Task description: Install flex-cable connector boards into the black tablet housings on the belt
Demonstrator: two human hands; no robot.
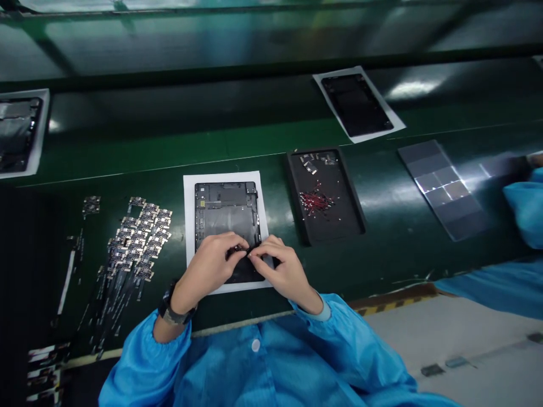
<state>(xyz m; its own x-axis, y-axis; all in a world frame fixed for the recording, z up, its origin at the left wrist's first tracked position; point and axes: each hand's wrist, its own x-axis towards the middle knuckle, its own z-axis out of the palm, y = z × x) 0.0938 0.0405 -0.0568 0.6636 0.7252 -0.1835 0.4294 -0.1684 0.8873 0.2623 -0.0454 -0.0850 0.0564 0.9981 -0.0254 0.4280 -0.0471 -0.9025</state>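
Observation:
A black tablet housing point(224, 217) lies on a white sheet point(189, 195) in front of me, its inner side facing up. Over its lower right part, my left hand point(214, 260) and my right hand point(282, 265) meet with fingertips nearly touching. Both hands pinch at a small dark part point(250, 249) near the housing's right edge. Fingers cover most of that part, so its kind is unclear. The lower middle of the housing is hidden behind my left hand.
Left of the sheet lie several small circuit boards point(138, 237) with flat cables. On the right, a black tray point(356, 217) holds red wires point(316, 202) and small metal parts. Another housing point(356, 104) lies farther back. A clear plastic sheet point(441, 186) lies near a co-worker's blue sleeve point(526, 212).

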